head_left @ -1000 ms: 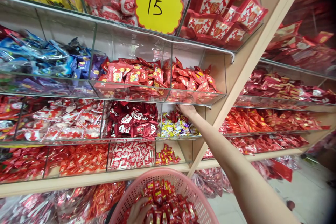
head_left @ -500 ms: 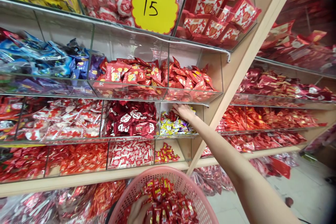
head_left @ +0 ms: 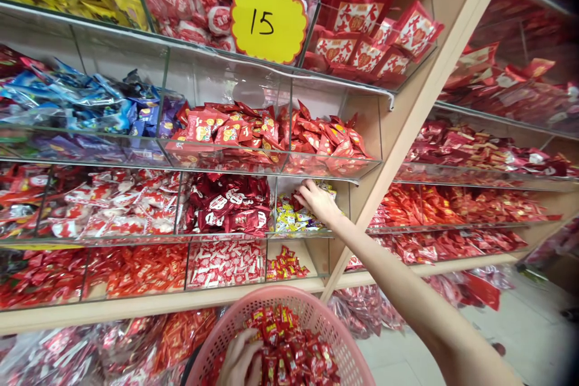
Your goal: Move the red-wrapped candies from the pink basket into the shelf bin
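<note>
My right hand (head_left: 319,200) reaches into a clear bin of small yellow and white wrapped candies (head_left: 294,217) on the middle shelf, its fingers curled over red wrapped pieces at the back of the bin. My left hand (head_left: 239,362) holds the near rim of a pink plastic basket (head_left: 316,319) at the bottom of the view. The basket is heaped with small red wrapped candies (head_left: 289,344), and the fingers of my left hand rest among them.
Clear shelf bins hold dark red packets (head_left: 226,202), red-orange packets (head_left: 325,136), blue packets (head_left: 81,102) and white-red candies (head_left: 226,262). A yellow price tag marked 15 (head_left: 268,23) hangs above. A slanted wooden post (head_left: 407,126) divides the shelving. Tiled floor (head_left: 520,325) lies at the right.
My right hand has drawn back a little out of the bin, towards me and slightly down. The left hand has shifted slightly on the basket's candies.
</note>
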The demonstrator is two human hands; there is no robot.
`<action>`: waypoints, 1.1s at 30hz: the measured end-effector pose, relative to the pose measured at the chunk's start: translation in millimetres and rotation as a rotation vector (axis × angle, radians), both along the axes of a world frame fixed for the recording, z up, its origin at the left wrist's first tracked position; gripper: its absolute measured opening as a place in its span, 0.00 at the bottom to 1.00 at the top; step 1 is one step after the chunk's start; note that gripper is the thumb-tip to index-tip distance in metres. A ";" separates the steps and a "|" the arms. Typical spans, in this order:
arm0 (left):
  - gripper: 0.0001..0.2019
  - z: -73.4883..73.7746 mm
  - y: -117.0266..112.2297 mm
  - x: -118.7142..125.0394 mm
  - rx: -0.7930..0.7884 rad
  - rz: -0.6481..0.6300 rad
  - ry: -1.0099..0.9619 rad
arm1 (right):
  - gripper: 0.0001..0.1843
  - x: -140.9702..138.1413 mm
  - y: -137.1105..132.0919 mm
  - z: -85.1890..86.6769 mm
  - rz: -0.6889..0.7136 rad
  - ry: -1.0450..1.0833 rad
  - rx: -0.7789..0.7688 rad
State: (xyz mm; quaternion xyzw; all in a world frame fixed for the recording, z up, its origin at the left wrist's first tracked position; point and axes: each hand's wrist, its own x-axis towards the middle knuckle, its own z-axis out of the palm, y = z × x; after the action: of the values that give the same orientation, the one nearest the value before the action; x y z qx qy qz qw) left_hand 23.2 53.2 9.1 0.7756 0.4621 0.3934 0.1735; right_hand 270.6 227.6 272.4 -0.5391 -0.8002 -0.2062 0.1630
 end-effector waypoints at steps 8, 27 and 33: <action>0.12 122.7 7.2 22.1 -0.262 0.008 -0.469 | 0.11 -52.0 -108.8 -48.4 0.252 1.322 -0.030; 0.16 138.6 -2.0 54.8 -0.634 -0.035 -0.821 | 0.11 -102.4 -184.1 -124.9 0.200 2.524 -0.608; 0.10 143.7 -6.8 46.3 -0.701 -0.046 -0.961 | 0.12 -98.9 -190.1 -131.6 0.183 2.537 -0.643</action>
State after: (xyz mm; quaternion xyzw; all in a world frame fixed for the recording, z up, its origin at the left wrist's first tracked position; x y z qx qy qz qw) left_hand 69.6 46.4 152.8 0.4167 0.4170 0.5205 0.6177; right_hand 171.7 37.6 140.7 -0.3155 -0.1376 0.6517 0.6759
